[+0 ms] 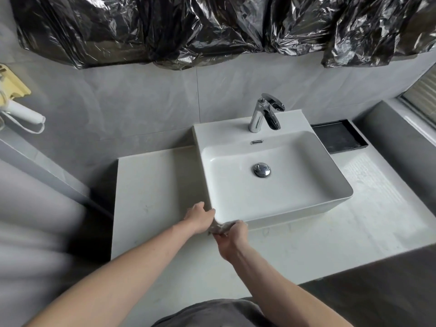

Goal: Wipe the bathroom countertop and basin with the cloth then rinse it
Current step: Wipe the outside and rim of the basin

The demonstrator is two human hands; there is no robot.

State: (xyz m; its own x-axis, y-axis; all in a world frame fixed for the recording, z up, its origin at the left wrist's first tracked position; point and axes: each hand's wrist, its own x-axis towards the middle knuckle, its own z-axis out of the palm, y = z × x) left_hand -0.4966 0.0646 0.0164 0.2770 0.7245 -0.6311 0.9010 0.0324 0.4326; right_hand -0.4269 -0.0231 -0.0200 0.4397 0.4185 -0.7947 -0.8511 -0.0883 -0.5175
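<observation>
A white rectangular basin (pixel 278 197) stands on a pale countertop (pixel 151 185), with a chrome tap (pixel 265 113) at its back and a chrome drain plug (pixel 262 169) in its bottom. My right hand (pixel 232 237) presses a small pale cloth (pixel 220 228) against the basin's front left outer corner. My left hand (pixel 199 214) rests on the basin's left corner edge just above, fingers curled onto the rim. The cloth is mostly hidden under my fingers.
A black tray (pixel 339 138) sits on the counter to the right of the basin. Crumpled black plastic sheeting (pixel 212 27) covers the wall above. A white hair dryer (pixel 23 114) hangs at the far left. Grey tiled wall behind; a window sill at right.
</observation>
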